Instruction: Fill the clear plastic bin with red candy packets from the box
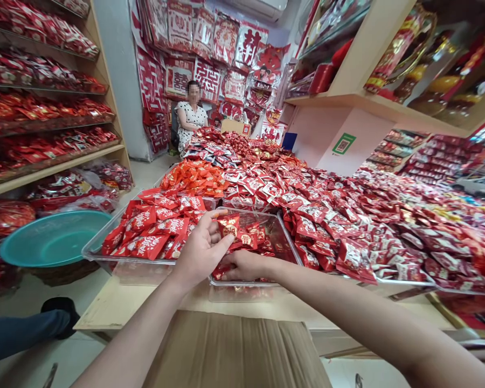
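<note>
My left hand is above the front edge of a clear plastic tray, its other fingers curled. Between its thumb and index finger is a small red candy packet with gold print. Beneath it, my right hand reaches into the same tray, palm down among more small red packets. Its fingers look apart, though the tips are partly hidden by the packets and the left hand. To the left, another clear tray is heaped with larger red packets.
A brown cardboard box is in front of the wooden table. Heaps of red packets spread back and right. A turquoise basin stands left, near someone's leg. A person sits at the back. A shelf overhangs at right.
</note>
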The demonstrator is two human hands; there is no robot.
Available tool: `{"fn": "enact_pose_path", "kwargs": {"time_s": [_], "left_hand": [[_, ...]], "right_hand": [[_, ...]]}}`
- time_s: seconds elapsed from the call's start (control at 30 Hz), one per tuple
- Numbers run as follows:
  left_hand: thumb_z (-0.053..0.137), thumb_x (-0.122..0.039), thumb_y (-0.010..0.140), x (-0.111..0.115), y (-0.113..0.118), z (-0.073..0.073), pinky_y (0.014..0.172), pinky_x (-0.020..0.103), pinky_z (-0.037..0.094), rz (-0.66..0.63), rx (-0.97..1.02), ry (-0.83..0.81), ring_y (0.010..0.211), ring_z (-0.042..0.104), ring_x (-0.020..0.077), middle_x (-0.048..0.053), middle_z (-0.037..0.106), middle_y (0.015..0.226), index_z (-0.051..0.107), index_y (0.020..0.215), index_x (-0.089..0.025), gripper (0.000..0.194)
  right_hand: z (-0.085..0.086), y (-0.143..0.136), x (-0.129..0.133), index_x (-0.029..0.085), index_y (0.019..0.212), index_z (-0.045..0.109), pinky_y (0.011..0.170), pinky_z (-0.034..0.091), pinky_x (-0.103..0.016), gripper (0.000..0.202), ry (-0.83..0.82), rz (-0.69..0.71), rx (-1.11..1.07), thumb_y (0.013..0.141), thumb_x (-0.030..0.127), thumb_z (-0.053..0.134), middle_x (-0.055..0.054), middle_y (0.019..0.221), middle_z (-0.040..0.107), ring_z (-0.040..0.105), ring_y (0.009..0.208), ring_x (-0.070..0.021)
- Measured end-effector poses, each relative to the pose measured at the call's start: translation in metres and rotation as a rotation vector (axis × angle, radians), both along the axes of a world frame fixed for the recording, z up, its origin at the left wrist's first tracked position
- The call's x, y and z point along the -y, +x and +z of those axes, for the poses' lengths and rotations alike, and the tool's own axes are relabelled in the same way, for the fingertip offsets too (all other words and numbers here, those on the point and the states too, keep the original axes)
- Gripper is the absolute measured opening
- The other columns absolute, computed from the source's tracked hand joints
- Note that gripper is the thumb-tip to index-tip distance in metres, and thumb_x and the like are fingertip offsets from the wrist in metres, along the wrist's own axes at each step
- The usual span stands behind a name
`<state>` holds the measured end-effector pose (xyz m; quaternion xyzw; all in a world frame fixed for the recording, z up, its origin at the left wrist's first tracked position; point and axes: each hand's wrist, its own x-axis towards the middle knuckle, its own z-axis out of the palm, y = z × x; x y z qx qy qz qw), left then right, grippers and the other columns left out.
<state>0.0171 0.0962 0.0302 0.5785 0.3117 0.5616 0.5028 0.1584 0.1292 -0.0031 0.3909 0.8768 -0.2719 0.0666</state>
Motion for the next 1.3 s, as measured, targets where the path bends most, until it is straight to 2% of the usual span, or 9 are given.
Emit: {"fn": "enact_pose_path", "kwargs": {"time_s": [0.2, 0.3, 0.47, 0.6, 0.73, 0.87, 1.0, 1.17, 1.3], "left_hand": [[0.056, -0.017, 0.076, 0.0, 0.0, -0.001, 0.079, 0.032, 0.048, 0.0, -0.007, 0.001, 0.086, 0.062, 0.0154, 0.004, 0.062, 0.101, 0.043, 0.109, -0.026, 0.037], [0.056, -0.017, 0.076, 0.0, 0.0, -0.002, 0.078, 0.03, 0.047, 0.0, -0.015, 0.005, 0.086, 0.062, 0.0143, 0.004, 0.062, 0.1, 0.043, 0.109, -0.026, 0.036], [0.055, -0.017, 0.077, 0.001, 0.0, 0.0, 0.078, 0.03, 0.048, -0.013, -0.019, -0.023, 0.084, 0.062, 0.0136, 0.003, 0.062, 0.1, 0.042, 0.111, -0.027, 0.037], [0.056, -0.018, 0.077, 0.001, 0.0, 0.001, 0.08, 0.032, 0.048, -0.007, -0.025, -0.022, 0.086, 0.062, 0.0147, 0.004, 0.063, 0.1, 0.042, 0.11, -0.026, 0.037], [0.056, -0.018, 0.077, 0.001, 0.0, 0.001, 0.079, 0.033, 0.048, -0.008, -0.018, -0.031, 0.087, 0.061, 0.0151, 0.004, 0.062, 0.1, 0.042, 0.11, -0.026, 0.037], [0.056, -0.018, 0.077, 0.001, 0.0, 0.002, 0.078, 0.031, 0.049, -0.01, -0.026, -0.028, 0.082, 0.061, 0.0134, 0.003, 0.062, 0.097, 0.043, 0.11, -0.025, 0.036], [0.057, -0.017, 0.075, 0.001, 0.001, 0.002, 0.075, 0.03, 0.049, 0.012, -0.034, -0.01, 0.08, 0.061, 0.013, 0.001, 0.063, 0.09, 0.044, 0.109, -0.025, 0.037], [0.057, -0.018, 0.074, 0.001, 0.002, 0.001, 0.076, 0.034, 0.05, 0.015, -0.021, -0.016, 0.082, 0.062, 0.0154, 0.003, 0.063, 0.093, 0.044, 0.109, -0.024, 0.038], [0.057, -0.018, 0.075, 0.0, 0.002, 0.001, 0.077, 0.033, 0.051, 0.005, -0.019, -0.014, 0.084, 0.062, 0.0154, 0.004, 0.063, 0.097, 0.044, 0.11, -0.024, 0.037]], "right_hand": [[0.014, 0.004, 0.007, 0.013, 0.086, 0.062, 0.053, 0.036, -0.023, 0.023, 0.051, -0.08, 0.199, 0.08, 0.03, 0.047, -0.006, 0.077, 0.063, 0.052, 0.062, -0.0141], [0.024, 0.012, 0.007, 0.013, 0.086, 0.059, 0.051, 0.035, -0.022, 0.024, 0.073, -0.133, 0.154, 0.082, 0.029, 0.043, -0.007, 0.075, 0.062, 0.051, 0.058, -0.0131], [0.042, 0.032, 0.004, 0.014, 0.086, 0.058, 0.055, 0.036, -0.022, 0.017, 0.176, -0.153, 0.217, 0.079, 0.016, 0.043, -0.007, 0.079, 0.064, 0.056, 0.066, -0.0152], [0.036, 0.041, 0.002, 0.015, 0.089, 0.061, 0.056, 0.038, -0.023, 0.021, 0.168, -0.167, 0.431, 0.076, 0.014, 0.045, -0.01, 0.087, 0.066, 0.06, 0.074, -0.0194], [0.025, 0.045, 0.002, 0.016, 0.092, 0.063, 0.061, 0.041, -0.024, 0.021, 0.228, -0.188, 0.464, 0.074, 0.022, 0.053, -0.01, 0.09, 0.067, 0.062, 0.081, -0.0215], [0.033, 0.048, 0.01, 0.015, 0.087, 0.065, 0.061, 0.042, -0.026, 0.021, 0.303, -0.175, 0.472, 0.075, 0.026, 0.052, -0.011, 0.085, 0.067, 0.063, 0.078, -0.023], [0.041, 0.045, 0.02, 0.012, 0.081, 0.067, 0.059, 0.042, -0.027, 0.018, 0.191, -0.129, 0.549, 0.074, 0.018, 0.051, -0.014, 0.084, 0.068, 0.064, 0.078, -0.0249], [0.035, 0.04, 0.02, 0.012, 0.078, 0.066, 0.055, 0.042, -0.025, 0.016, 0.084, -0.055, 0.504, 0.071, 0.016, 0.052, -0.012, 0.08, 0.068, 0.063, 0.073, -0.0223], [0.036, 0.041, 0.013, 0.014, 0.088, 0.059, 0.063, 0.044, -0.028, 0.019, 0.355, -0.178, 0.385, 0.077, 0.027, 0.051, -0.011, 0.086, 0.064, 0.061, 0.078, -0.0229]]}}
